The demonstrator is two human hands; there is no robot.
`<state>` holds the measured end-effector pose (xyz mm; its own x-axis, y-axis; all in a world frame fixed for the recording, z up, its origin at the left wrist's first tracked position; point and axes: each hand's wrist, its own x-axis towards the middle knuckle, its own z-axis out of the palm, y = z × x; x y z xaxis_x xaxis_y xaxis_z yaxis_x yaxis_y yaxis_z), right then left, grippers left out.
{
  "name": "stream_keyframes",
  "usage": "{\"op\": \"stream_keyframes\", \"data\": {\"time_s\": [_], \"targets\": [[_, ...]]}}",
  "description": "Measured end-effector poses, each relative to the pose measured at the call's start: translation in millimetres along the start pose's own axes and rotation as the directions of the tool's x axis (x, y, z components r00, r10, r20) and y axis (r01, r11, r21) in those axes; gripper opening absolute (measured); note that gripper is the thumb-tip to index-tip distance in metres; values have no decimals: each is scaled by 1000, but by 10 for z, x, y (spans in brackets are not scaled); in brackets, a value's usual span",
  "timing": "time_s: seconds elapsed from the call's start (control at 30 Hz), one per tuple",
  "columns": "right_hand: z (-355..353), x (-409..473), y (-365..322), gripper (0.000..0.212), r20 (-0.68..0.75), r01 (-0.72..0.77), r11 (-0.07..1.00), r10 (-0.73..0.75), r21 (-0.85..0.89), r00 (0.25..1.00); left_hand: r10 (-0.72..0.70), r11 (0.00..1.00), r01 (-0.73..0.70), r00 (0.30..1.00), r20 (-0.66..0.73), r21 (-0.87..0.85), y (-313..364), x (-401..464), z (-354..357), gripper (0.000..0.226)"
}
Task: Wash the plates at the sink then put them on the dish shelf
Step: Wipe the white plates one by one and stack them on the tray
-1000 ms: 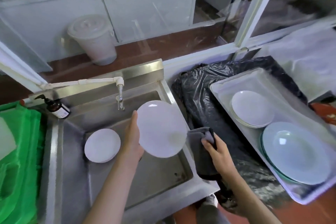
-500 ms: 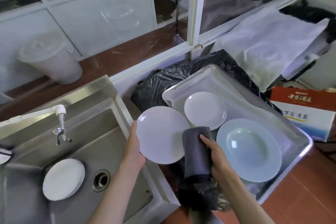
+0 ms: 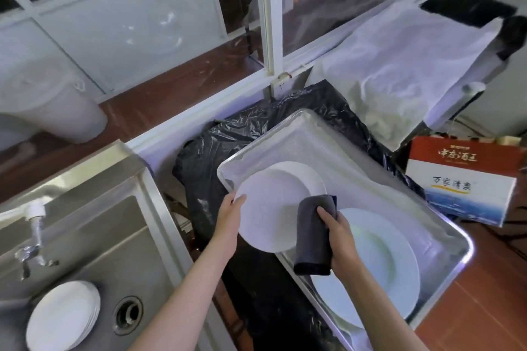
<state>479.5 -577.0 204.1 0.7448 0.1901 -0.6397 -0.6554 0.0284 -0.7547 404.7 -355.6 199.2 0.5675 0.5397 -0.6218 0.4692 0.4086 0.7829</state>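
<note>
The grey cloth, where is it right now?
In the head view the grey cloth hangs from the right hand, right of centre, over the near edge of the metal tray, beside the white plate that the left hand holds.

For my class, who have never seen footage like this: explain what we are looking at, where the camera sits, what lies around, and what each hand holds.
There is no machine here: a person wears one wide-angle camera on the head, looking down at their own bare hands. The left hand grips a round white plate by its rim, over the metal tray. The right hand holds a folded dark grey cloth. In the tray lie a smaller white plate and a large pale green plate. At the lower left, a stack of white plates sits in the steel sink, below the tap.
</note>
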Motion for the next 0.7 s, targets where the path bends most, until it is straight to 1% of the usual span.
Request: {"op": "stream_keyframes", "data": {"time_s": [0.07, 0.2, 0.3, 0.37, 0.43, 0.7], "targets": [[15, 132, -44, 19, -3, 40, 998, -40, -57, 999, 13, 1000, -12, 1000, -21, 12, 48, 101, 146, 36], [35, 357, -72, 23, -37, 122, 967, -133, -225, 990, 29, 1000, -29, 999, -24, 1, 106, 300, 357, 33], [53, 453, -104, 13, -88, 143, 941, -177, -308, 980, 21, 1000, -20, 999, -35, 17, 80, 414, 479, 47], [59, 507, -126, 7, -115, 135, 930, -184, -341, 976, 26, 1000, -25, 998, -51, 19, 70, 462, 550, 50], [53, 557, -135, 6, -127, 123, 924, -179, -362, 976, 22, 1000, -20, 997, -69, 24, 52, 503, 609, 52], [71, 640, -68, 17, -144, 82, 906, -155, -416, 977, 20, 996, -13, 996, -87, 90, -2, 552, 671, 58]]}}
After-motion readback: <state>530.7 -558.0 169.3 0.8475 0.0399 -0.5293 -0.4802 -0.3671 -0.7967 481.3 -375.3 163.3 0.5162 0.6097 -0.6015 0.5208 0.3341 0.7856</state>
